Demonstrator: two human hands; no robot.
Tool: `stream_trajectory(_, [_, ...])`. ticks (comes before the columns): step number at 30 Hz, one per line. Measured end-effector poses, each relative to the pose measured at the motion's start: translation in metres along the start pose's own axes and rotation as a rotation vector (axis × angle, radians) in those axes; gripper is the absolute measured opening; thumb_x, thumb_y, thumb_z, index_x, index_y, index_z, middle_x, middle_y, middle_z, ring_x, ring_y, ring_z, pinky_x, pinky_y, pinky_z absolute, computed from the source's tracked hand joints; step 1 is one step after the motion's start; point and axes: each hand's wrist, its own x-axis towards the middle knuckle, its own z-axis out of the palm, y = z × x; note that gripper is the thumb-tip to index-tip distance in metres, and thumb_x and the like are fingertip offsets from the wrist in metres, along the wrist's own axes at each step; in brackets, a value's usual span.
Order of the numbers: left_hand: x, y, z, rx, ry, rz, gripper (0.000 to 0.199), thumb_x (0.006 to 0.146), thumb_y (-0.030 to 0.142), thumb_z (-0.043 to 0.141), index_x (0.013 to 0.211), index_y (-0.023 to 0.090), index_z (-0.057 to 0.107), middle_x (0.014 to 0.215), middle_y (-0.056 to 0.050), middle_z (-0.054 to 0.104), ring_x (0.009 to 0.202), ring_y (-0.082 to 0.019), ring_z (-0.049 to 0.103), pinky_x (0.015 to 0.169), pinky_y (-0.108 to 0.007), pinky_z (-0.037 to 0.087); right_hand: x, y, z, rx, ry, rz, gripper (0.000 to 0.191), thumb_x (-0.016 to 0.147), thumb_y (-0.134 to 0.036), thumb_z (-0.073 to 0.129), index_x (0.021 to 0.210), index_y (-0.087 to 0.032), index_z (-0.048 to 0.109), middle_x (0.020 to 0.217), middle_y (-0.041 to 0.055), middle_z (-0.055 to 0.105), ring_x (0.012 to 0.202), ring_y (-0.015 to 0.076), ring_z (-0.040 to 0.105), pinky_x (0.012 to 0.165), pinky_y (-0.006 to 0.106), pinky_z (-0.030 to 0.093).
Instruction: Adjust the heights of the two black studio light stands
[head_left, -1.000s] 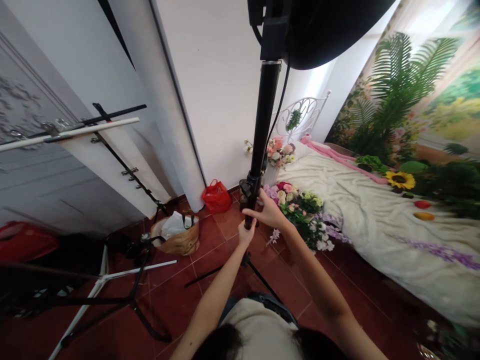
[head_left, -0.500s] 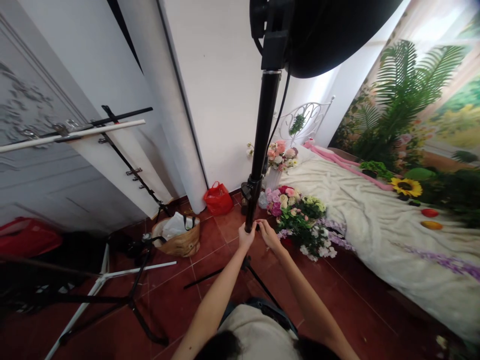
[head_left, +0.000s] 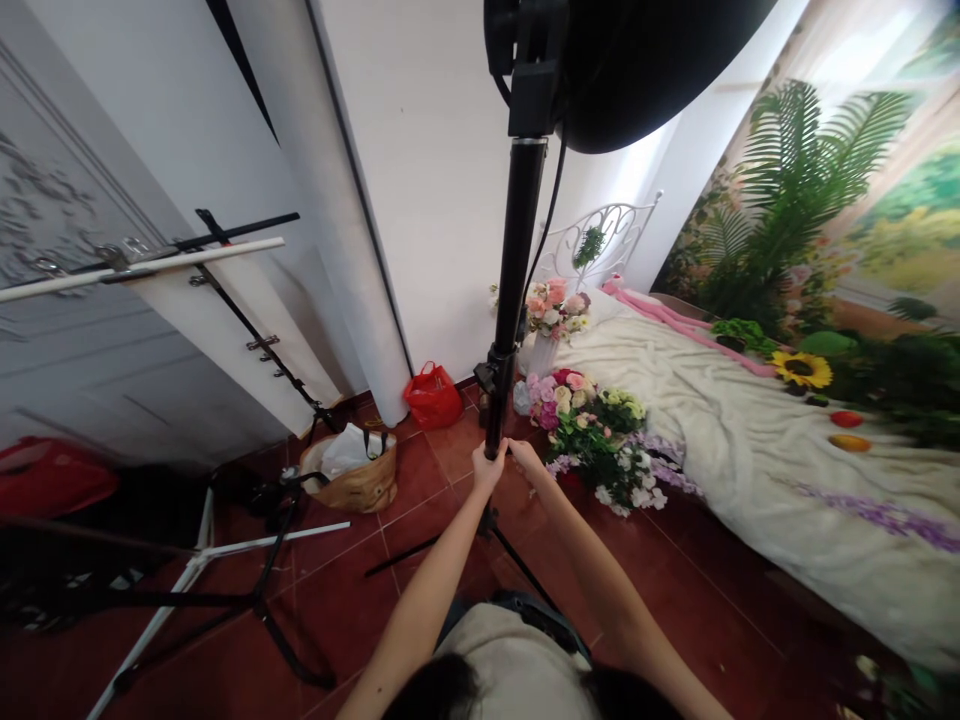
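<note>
A black light stand (head_left: 516, 240) rises in front of me, its pole leaning slightly at the top. My left hand (head_left: 488, 466) is wrapped around the lower pole, below a black clamp collar (head_left: 495, 370). Against the right side of the pole, my right hand (head_left: 523, 458) is closed at the same height. Its fingertips press on the stand close to my left fingers; the small part under them is hidden. On top of the pole sits a large black lamp head (head_left: 630, 70), with a cable hanging beside the pole. The stand's legs (head_left: 525, 572) spread over the floor near my body.
A bed with a cream blanket (head_left: 750, 450) stands right, with artificial flowers (head_left: 585, 430) on the floor beside it. A red bag (head_left: 433, 396) and a woven basket (head_left: 360, 478) lie ahead. Left are another stand's legs (head_left: 262, 610) and a backdrop frame (head_left: 225, 255).
My right hand's fingers have closed in against the pole, beside my left hand. The view has shifted slightly, moving the stand a little left in the picture. My left hand keeps its grip.
</note>
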Motion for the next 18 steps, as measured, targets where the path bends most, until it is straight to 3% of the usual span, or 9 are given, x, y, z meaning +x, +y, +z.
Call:
stream_trajectory(3, [0.000,0.000,0.000,0.011,-0.011,0.009,0.036,0.066,0.049,0.066,0.062,0.013,0.063,0.054,-0.002,0.058,0.055,-0.014,0.055,0.052,-0.022,0.042,0.000,0.001,0.001,0.037,0.027,-0.033,0.027,0.070,-0.044,0.057,0.070,-0.017,0.057,0.067,0.0037,0.063,0.069,0.0177,0.060,0.058,0.026,0.047])
stream_trajectory(7, [0.001,-0.002,0.001,0.013,-0.007,0.032,0.036,0.067,0.048,0.066,0.064,0.013,0.064,0.059,-0.004,0.062,0.056,-0.014,0.056,0.053,-0.022,0.042,-0.009,0.009,-0.005,0.146,-0.010,-0.142,0.037,0.067,-0.052,0.059,0.083,-0.018,0.055,0.085,0.0053,0.065,0.082,0.0181,0.061,0.066,0.027,0.050])
stream_trajectory(13, [0.001,-0.004,0.002,-0.003,-0.001,0.018,0.035,0.066,0.048,0.067,0.062,0.013,0.062,0.058,-0.003,0.060,0.054,-0.013,0.053,0.052,-0.022,0.040,-0.024,0.022,-0.004,0.261,-0.001,-0.094,0.047,0.069,-0.056,0.059,0.095,-0.017,0.057,0.078,0.0022,0.063,0.055,0.0111,0.053,0.047,0.022,0.041])
stream_trajectory(18, [0.000,-0.004,0.001,0.022,-0.012,0.015,0.035,0.067,0.047,0.067,0.061,0.013,0.061,0.056,-0.002,0.057,0.052,-0.011,0.051,0.051,-0.022,0.038,-0.025,0.020,-0.001,0.314,0.099,-0.034,0.048,0.070,-0.051,0.061,0.101,-0.015,0.057,0.077,0.0030,0.063,0.057,0.0117,0.055,0.048,0.022,0.042])
